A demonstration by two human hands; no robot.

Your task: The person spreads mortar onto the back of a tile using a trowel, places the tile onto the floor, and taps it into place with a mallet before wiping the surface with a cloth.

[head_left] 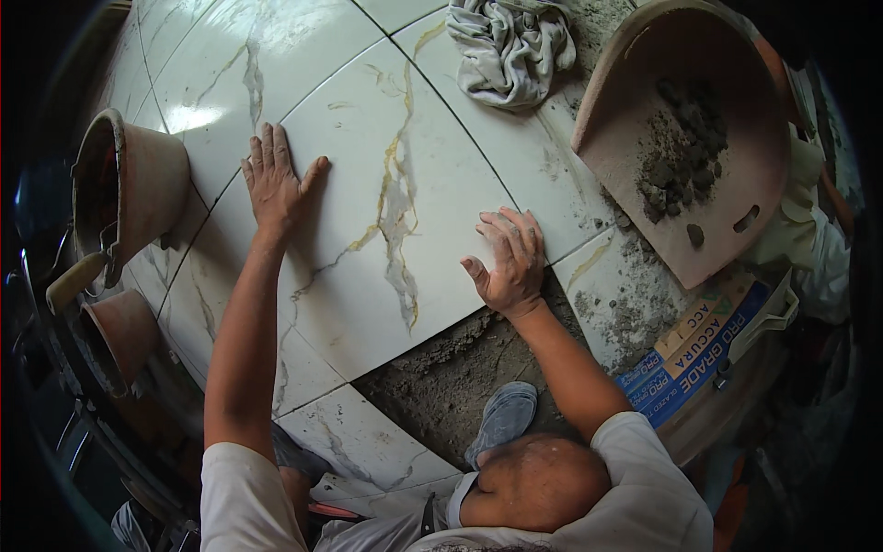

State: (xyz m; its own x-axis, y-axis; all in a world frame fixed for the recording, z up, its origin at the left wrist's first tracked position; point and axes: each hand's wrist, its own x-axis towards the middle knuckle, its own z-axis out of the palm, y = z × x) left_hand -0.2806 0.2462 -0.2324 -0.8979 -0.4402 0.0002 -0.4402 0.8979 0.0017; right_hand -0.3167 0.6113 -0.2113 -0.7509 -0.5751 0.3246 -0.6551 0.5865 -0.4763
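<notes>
Flat, both hands, left hand [273,184] and right hand [509,262], press spread fingers onto marble tile [386,230].

the floor [276,55] is laid with white marble-look tiles veined in gold and grey, with a bare patch of grey mortar bed [451,377] exposed at the lower centre. directly on it lie a crumpled grey rag [510,46], a pinkish scoop pan [625,138] holding mortar clumps, two mortar-stained buckets [138,184] and a flattened cardboard box [699,354].
</notes>
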